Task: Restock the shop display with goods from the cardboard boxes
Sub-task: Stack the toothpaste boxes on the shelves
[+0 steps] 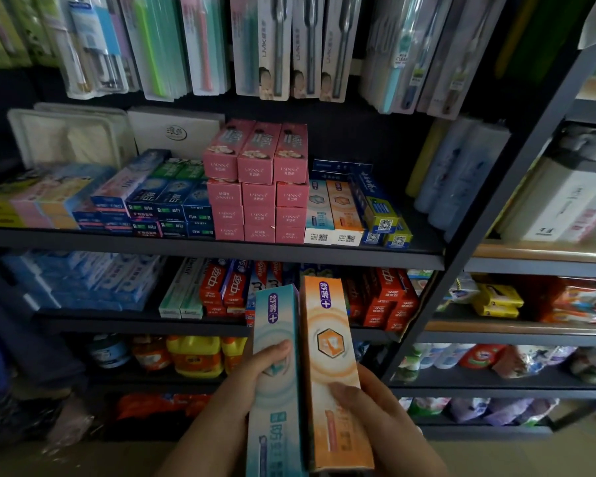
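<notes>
Two toothpaste boxes held upright, side by side and touching along their long edges, low in the middle of the view in front of the dark metal shelf (221,247). Left hand (255,375) wrapped round the teal box (276,342), thumb laid across its front face; a firm grip on it. Right hand (365,407) likewise curled round the orange box (331,339), thumb pressed flat on the front, fingers hidden behind.

On the middle shelf, matching teal and orange boxes (334,208) lying end-out, just to the right of a tall stack of pink boxes (257,182) (three wide, several layers high). Right of those, blue and yellow boxes (379,215) with printed square codes on their ends. Left of the pink stack, blue and green boxes (169,201), then pale pastel packs (42,197) at the far left. Behind these, white flat packs (73,132) leaning against the back.

Above, toothbrush packs (289,46) hanging in a row. On the shelf below, red boxes (389,297) and pale blue boxes (93,280). Lower still, yellow bottles (195,354), probably cleaning liquid, though too dim to read. To the right, a second rack (530,266) with assorted goods.
</notes>
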